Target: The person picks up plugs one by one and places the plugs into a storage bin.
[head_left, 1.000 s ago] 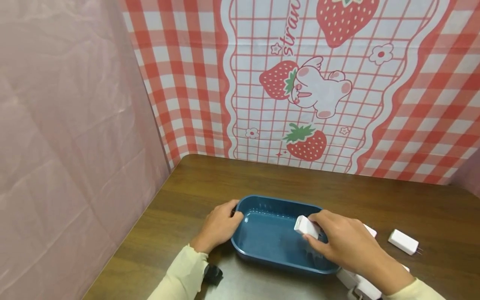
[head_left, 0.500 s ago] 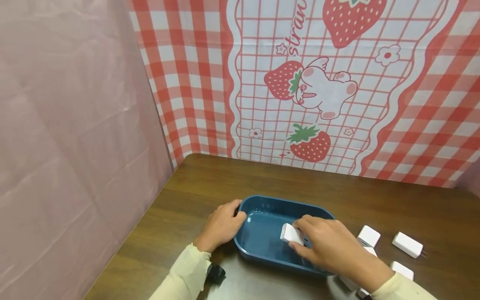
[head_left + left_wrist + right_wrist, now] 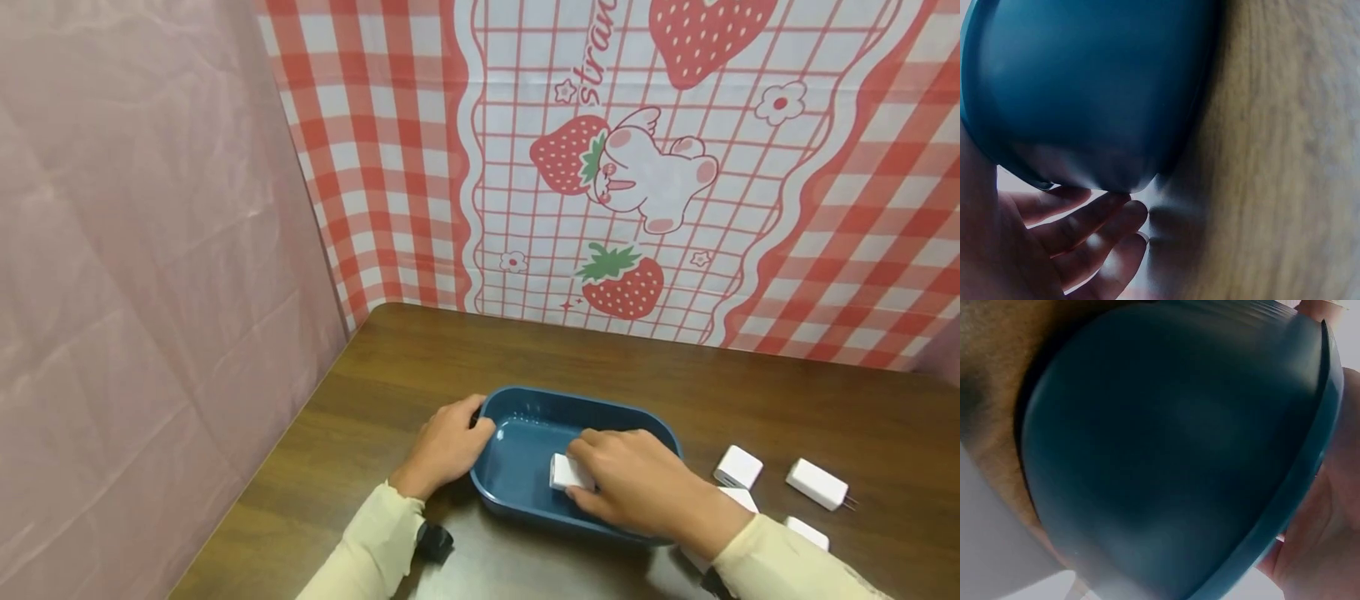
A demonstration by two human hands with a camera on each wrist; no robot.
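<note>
A deep blue, round-cornered tray (image 3: pixel 517 467) stands on the wooden table. At its left end my left hand (image 3: pixel 448 443) grips the rim, thumb over the edge and fingers along the outer wall. In the left wrist view, the fingers (image 3: pixel 1116 225) curve beside the tray's outer wall (image 3: pixel 1097 81). My right hand (image 3: pixel 637 483) reaches over the right part of the tray and pinches a white charger (image 3: pixel 570 473) between thumb and fingers, low inside it. The right wrist view shows mostly the outer wall (image 3: pixel 1166 450), with part of the hand (image 3: pixel 1316 550) behind the rim.
Right of the tray lie several more white chargers, one boxy (image 3: pixel 738 467), one with metal prongs (image 3: pixel 817 483), another nearer the front (image 3: pixel 808 533). Some are partly hidden by my right forearm. A checked strawberry cloth (image 3: pixel 622 167) hangs behind the wooden table (image 3: pixel 420 358), a pink cloth (image 3: pixel 150 292) at left.
My right hand has moved left and lower into the tray with the charger, uncovering chargers on the table at right. The left hand has kept its grip on the rim.
</note>
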